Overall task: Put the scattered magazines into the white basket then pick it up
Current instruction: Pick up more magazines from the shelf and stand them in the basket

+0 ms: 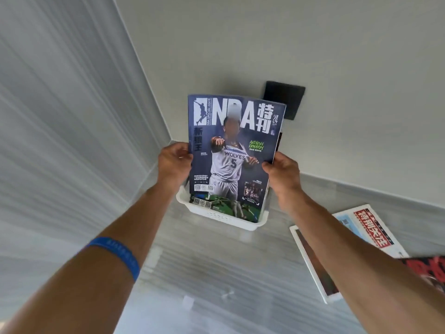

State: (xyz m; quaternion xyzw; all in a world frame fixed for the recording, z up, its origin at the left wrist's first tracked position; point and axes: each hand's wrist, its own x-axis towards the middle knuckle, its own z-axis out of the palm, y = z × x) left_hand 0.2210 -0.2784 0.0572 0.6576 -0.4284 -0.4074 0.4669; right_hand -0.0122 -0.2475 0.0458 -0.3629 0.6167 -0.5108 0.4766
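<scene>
Navy and white, a basketball magazine (234,150) stands upright with its cover facing the camera, held at both side edges. Its lower end dips into a white basket (218,216) that sits on a grey striped floor (204,273), in the corner where two pale walls meet. The left hand (174,162) grips the magazine's left edge, fingers curled round it. The right hand (281,173) pinches the right edge, thumb on the cover. A blue wristband (118,255) circles the left forearm.

Inside the basket, in front of the held magazine, another magazine (224,206) with a green cover shows above the rim. More seem to be tucked behind the held one, though only thin edges show.

On the floor to the right, well apart from the basket, lie three more: a white magazine (366,225) with a red title, a white-bordered one (313,268) partly under the right forearm, and a red and black one (428,268) at the picture's edge. A dark square plate (286,97) is fixed to the wall behind the basket.
</scene>
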